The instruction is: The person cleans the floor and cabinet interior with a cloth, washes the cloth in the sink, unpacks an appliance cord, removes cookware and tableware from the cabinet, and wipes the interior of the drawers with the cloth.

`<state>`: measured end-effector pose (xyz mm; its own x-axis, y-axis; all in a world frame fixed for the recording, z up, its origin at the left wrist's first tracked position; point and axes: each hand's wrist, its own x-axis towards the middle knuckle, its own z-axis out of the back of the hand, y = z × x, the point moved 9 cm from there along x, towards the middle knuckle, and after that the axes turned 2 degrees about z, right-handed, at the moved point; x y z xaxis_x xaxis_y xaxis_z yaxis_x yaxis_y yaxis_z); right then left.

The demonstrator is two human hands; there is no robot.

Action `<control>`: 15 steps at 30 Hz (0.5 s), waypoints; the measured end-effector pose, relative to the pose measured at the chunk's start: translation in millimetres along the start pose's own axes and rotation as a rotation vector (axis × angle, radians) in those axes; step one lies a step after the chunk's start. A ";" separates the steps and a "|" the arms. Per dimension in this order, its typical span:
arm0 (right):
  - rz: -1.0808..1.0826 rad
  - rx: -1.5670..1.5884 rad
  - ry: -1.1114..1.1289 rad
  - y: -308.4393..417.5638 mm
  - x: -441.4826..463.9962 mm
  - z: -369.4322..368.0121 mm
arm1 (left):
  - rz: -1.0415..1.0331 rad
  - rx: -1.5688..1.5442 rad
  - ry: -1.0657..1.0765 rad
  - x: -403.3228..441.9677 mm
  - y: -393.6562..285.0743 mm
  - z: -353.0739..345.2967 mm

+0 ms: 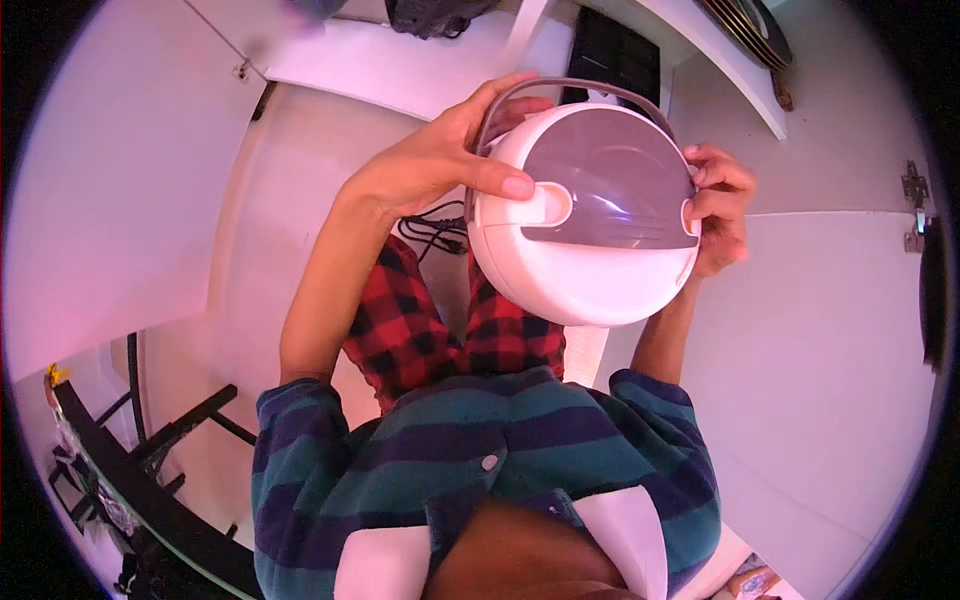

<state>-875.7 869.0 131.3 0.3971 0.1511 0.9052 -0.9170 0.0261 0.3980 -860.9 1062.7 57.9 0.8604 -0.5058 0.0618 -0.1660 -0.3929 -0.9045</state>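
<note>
A round white container [600,285] with a dark translucent lid panel and a grey carrying handle is held up in front of my body. On its left side is my left hand [470,150], the thumb lying by the oval recess and the fingers behind the rim under the handle. My right hand [720,210] grips the right side with bent fingers, one at the recess there. The handle arches over the far side of the container. Its underside is hidden.
White cabinet doors [120,190] [830,370] stand open on both sides. A shelf [390,80] crosses ahead, with stacked plates [750,35] at upper right. Black cables [435,232] lie beyond my knees. A black-framed table [150,500] is at lower left.
</note>
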 end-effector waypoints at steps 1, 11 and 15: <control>0.005 -0.013 0.008 2.3 1.2 -2.8 | -0.049 0.032 0.022 -0.7 -2.8 -0.4; -0.286 -0.199 -0.318 -9.8 -6.4 17.3 | 0.067 0.435 -0.229 -24.2 -24.9 6.1; -0.631 -0.330 -0.532 -23.7 -30.8 30.9 | 0.034 0.428 -0.188 -24.0 -30.8 0.9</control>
<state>-865.1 833.2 98.6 0.7211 -0.4646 0.5141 -0.4528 0.2456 0.8571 -876.0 1087.6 83.9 0.9368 -0.3497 -0.0130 -0.0162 -0.0062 -0.9998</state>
